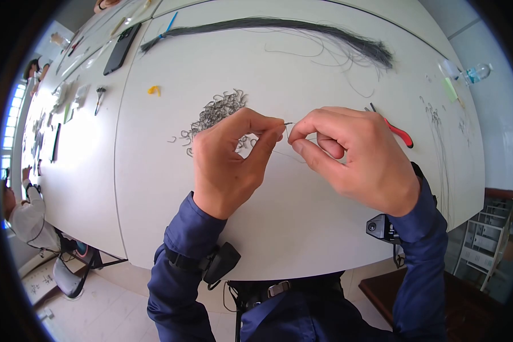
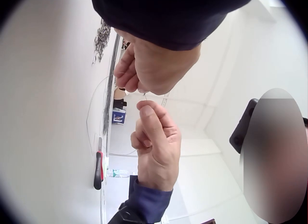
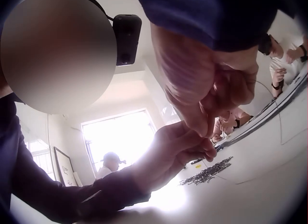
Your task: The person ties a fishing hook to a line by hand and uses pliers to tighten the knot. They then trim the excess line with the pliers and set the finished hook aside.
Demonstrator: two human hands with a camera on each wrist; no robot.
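Head view: around the fingers (image 1: pixel 259 121), hooks (image 1: pixel 218 110) and half-hidden pliers (image 1: pixel 402 134) are lying. Left hand (image 1: pixel 231 162) is pinching a mostly covered sliver (image 1: pixel 289 123); right hand (image 1: pixel 356 154), thin line (image 1: pixel 287 133).

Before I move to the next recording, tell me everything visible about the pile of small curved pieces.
The pile of small curved pieces is a loose heap, dark grey and metallic-looking, many pieces bent like hooks. It lies on the white table, with a few strays at its left edge. In the head view, the left hand hides part of its near side; whether they touch, I cannot tell. Finer detail is too small to judge.
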